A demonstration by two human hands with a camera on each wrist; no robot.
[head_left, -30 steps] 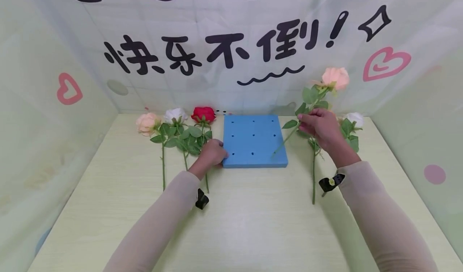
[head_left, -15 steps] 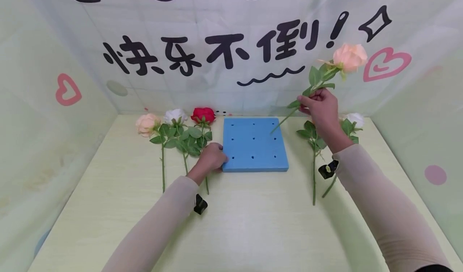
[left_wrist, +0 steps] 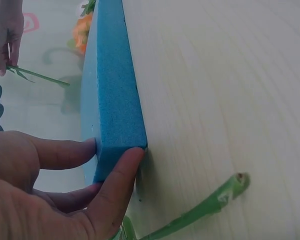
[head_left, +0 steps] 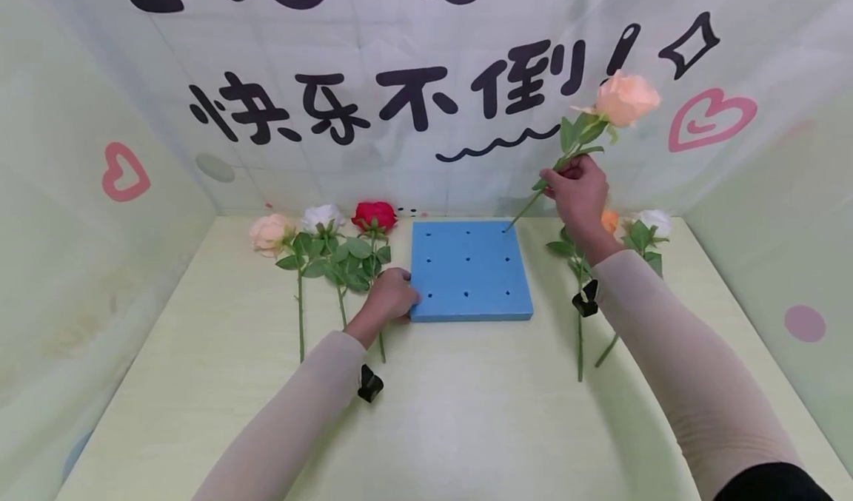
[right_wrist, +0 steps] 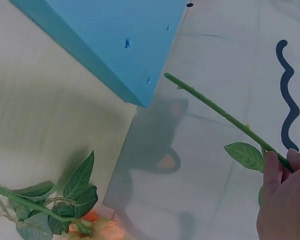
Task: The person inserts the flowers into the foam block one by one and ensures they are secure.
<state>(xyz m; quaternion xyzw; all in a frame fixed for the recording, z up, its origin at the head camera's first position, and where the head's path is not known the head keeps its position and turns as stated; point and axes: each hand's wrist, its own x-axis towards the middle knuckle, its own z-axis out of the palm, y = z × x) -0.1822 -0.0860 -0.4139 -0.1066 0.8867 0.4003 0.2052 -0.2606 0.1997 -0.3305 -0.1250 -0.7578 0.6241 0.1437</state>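
Observation:
My right hand (head_left: 578,190) pinches the green stem of a pale pink rose (head_left: 626,98), whose bloom tilts up to the right. In the right wrist view, the stem's bare lower end (right_wrist: 168,76) stands off the surface of a blue foam board (right_wrist: 105,40). From the head, that end overlaps the back right hole. The foam board (head_left: 448,279) lies flat on the table, with small holes in three rows. At its front left corner is my left hand (head_left: 389,294); the left wrist view shows its thumb and fingers (left_wrist: 117,185) gripping that corner.
Left of the board lie a peach rose (head_left: 269,233), a white rose (head_left: 323,218) and a red rose (head_left: 375,216). An orange rose (head_left: 609,221) and another white rose (head_left: 654,223) lie at the right, partly behind my right arm. A printed cloth wall (head_left: 373,168) stands behind.
My right hand has lifted the pink rose up and back, its stem end going from the board's front right to its back right corner. My left hand stays at the board's corner.

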